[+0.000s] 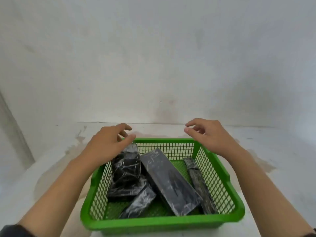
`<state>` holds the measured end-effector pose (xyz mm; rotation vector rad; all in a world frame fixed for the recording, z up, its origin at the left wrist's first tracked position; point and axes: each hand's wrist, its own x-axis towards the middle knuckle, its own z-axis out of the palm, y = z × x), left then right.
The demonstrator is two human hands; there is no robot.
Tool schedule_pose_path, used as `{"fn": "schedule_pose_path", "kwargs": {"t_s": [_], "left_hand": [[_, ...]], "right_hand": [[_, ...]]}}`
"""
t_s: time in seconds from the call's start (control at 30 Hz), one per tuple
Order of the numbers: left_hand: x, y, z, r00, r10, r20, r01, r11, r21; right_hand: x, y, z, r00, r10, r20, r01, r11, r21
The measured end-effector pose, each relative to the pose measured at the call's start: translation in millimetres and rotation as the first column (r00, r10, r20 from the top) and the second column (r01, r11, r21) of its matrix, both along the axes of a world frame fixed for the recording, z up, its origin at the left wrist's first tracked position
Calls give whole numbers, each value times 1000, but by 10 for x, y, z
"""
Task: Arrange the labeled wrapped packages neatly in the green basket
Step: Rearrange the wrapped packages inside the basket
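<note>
A green plastic mesh basket [222, 177] sits on a pale tabletop [273, 159], holding four dark packages in glossy clear wrap, jumbled rather than lined up. The widest flat package [171, 183] lies diagonally across the middle; a bulky one [125, 175] leans at the left wall, a slim one [139, 202] pokes from beneath, a narrow one [200, 183] lies along the right wall. The left hand [106, 144] hovers at the bulky package's top, fingers loosely curled, gripping nothing; the right hand [210, 135] hangs empty, fingers spread. Straightening seems underway; next likely calls for laying that leaning package flat.
</note>
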<state>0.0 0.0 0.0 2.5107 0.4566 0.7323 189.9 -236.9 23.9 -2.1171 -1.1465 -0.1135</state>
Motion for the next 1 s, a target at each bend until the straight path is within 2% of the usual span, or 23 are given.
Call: {"fn": "schedule_pose_path", "kwargs": {"t_s": [0.07,0.17,0.27,0.33,0.43,0.5,0.67,0.77,0.83,0.9,1.0], "left_hand": [[-151,-43,-77,998,-44,-37,42,998,-41],[-360,-2,-286,997,-72,8,73,992,-104],[-463,54,-454,994,37,101,-16,981,-195],[-474,64,-582,985,137,104,-110,966,-234],[-446,59,-694,954,278,110,-210,885,-415],[-437,48,-723,946,299,124,-212,863,-459],[-453,48,-695,951,297,87,-240,885,-400],[-457,25,-610,960,277,29,-250,903,-348],[-449,2,-530,959,283,-11,-275,919,-284],[-436,-66,-414,950,311,-10,-309,939,-147],[-371,-313,-189,966,235,105,-234,972,-23]], "right_hand": [[-60,-87,-79,998,-65,-21,64,998,-5],[-88,-157,-268,988,-111,-107,97,987,-127],[-113,-125,-403,977,-145,-158,102,963,-251],[-118,-90,-472,970,-191,-152,135,937,-322],[-165,4,-548,973,-224,-55,153,805,-573],[-206,54,-609,977,-212,-28,135,715,-685],[-257,67,-652,966,-257,-24,152,641,-752],[-286,59,-599,966,-256,-26,152,646,-748],[-276,37,-534,965,-260,-34,158,679,-717],[-254,-21,-434,959,-275,-64,163,727,-667],[-217,-186,-277,952,-235,-194,117,871,-478]]}}
